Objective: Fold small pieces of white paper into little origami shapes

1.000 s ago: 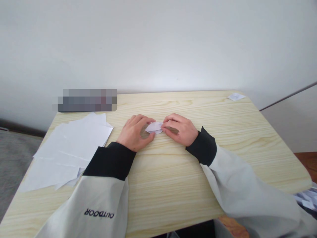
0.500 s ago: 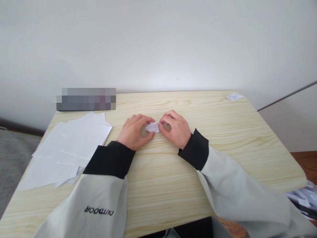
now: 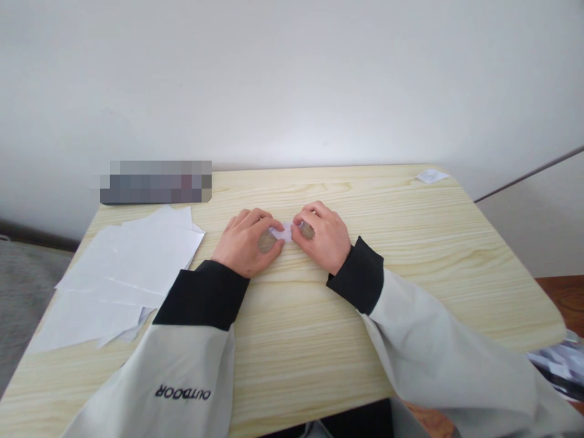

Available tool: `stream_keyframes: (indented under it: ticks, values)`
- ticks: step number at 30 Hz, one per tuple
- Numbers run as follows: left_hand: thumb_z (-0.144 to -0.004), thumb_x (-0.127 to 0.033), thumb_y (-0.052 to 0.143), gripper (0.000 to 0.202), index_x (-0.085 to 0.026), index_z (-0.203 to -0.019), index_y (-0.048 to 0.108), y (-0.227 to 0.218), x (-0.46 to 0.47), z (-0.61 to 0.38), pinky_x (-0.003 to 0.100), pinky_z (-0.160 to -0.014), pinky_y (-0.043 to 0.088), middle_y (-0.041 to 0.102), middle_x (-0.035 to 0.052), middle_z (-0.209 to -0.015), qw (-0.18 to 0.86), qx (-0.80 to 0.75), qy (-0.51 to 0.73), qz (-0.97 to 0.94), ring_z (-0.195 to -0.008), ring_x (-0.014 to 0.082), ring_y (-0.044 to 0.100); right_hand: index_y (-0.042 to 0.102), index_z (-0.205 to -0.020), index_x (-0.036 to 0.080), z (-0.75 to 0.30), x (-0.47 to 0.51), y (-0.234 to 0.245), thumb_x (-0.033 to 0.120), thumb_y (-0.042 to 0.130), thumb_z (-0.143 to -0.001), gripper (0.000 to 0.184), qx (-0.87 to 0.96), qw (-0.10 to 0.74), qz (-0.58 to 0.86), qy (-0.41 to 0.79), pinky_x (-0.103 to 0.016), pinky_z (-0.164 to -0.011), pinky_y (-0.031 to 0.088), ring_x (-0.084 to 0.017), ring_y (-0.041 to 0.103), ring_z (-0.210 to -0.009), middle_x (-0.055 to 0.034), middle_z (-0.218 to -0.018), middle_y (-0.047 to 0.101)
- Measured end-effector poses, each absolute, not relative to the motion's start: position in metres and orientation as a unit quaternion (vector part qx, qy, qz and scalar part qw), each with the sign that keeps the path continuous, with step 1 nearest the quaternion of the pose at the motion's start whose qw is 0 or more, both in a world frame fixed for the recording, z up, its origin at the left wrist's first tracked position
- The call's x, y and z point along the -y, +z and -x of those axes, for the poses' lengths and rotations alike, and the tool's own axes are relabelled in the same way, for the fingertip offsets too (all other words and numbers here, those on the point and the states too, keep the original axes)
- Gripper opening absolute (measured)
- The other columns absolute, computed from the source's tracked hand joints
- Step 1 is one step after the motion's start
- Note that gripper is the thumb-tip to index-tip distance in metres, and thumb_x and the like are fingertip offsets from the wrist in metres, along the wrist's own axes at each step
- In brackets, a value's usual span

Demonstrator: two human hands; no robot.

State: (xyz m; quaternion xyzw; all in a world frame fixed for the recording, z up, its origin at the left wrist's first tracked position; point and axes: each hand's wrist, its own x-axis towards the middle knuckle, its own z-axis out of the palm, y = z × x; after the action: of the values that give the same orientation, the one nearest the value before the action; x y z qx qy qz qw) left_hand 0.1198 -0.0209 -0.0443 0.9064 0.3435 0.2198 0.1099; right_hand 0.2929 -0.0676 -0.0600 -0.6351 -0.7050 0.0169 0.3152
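A small folded piece of white paper (image 3: 283, 231) lies on the light wooden table (image 3: 319, 340) near its middle. My left hand (image 3: 246, 246) curls over its left end, fingers and thumb pinched on it. My right hand (image 3: 323, 236) presses on its right end with bent fingers closed on the paper. Both hands rest on the tabletop and nearly touch each other, so only a small strip of the paper shows between them.
A loose pile of white sheets (image 3: 123, 267) covers the table's left side. A small paper scrap (image 3: 431, 176) lies at the far right corner. A blurred dark object (image 3: 155, 182) sits at the back left, against the white wall. More papers (image 3: 556, 359) show below the table's right edge.
My right hand has slid left toward my left hand, and the visible part of the folded paper has shrunk as both hands closed in on it.
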Motion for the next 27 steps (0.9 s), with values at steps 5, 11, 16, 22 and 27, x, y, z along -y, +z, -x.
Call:
stream_keyframes:
  ticks: [5,11,16,22,27]
  values:
    - [-0.079,-0.03,0.055,0.019,-0.02,-0.092,0.064,-0.044,0.021,-0.12,0.039,-0.084,0.044,0.061,0.0061,-0.096,0.11,-0.345,0.216,-0.907,-0.088,0.0224,0.054,0.062,-0.078,0.021,-0.293,0.068,-0.06,0.024,0.057,-0.08,0.007,0.704,0.317,0.636,0.008,-0.034,-0.075,0.042,-0.021,0.058,-0.084,-0.0051,-0.088,0.062]
    - [-0.079,-0.028,0.054,0.018,-0.019,-0.093,0.06,-0.045,0.019,-0.117,0.037,-0.083,0.043,0.061,0.0057,-0.093,0.129,-0.335,0.229,-0.905,-0.088,0.0222,0.054,0.062,-0.092,0.02,-0.3,0.07,-0.061,0.025,0.054,-0.085,0.012,0.718,0.351,0.6,0.038,-0.033,-0.078,0.044,-0.02,0.059,-0.083,-0.0054,-0.092,0.064]
    - [-0.077,-0.026,0.056,0.025,-0.02,-0.102,0.055,-0.047,0.019,-0.114,0.034,-0.082,0.043,0.061,0.0033,-0.091,0.155,-0.342,0.248,-0.893,-0.086,0.0199,0.054,0.06,-0.096,0.017,-0.316,0.071,-0.06,0.033,0.056,-0.086,0.02,0.752,0.375,0.534,0.095,-0.032,-0.074,0.048,-0.017,0.059,-0.076,-0.0055,-0.083,0.064]
    - [-0.078,-0.029,0.057,0.019,-0.019,-0.095,0.058,-0.048,0.017,-0.113,0.034,-0.081,0.044,0.062,0.0028,-0.086,0.161,-0.336,0.249,-0.894,-0.084,0.0196,0.055,0.061,-0.1,0.018,-0.343,0.068,-0.059,0.046,0.063,-0.08,0.035,0.793,0.373,0.461,0.139,-0.03,-0.072,0.052,-0.015,0.06,-0.079,-0.0076,-0.095,0.065]
    - [-0.08,-0.032,0.059,0.024,-0.019,-0.1,0.06,-0.047,0.014,-0.111,0.032,-0.078,0.045,0.063,0.0025,-0.084,0.177,-0.316,0.267,-0.893,-0.08,0.0174,0.057,0.064,-0.097,0.016,-0.357,0.068,-0.058,0.044,0.071,-0.073,0.037,0.807,0.369,0.444,0.125,-0.028,-0.069,0.053,-0.016,0.061,-0.079,-0.0088,-0.09,0.066]
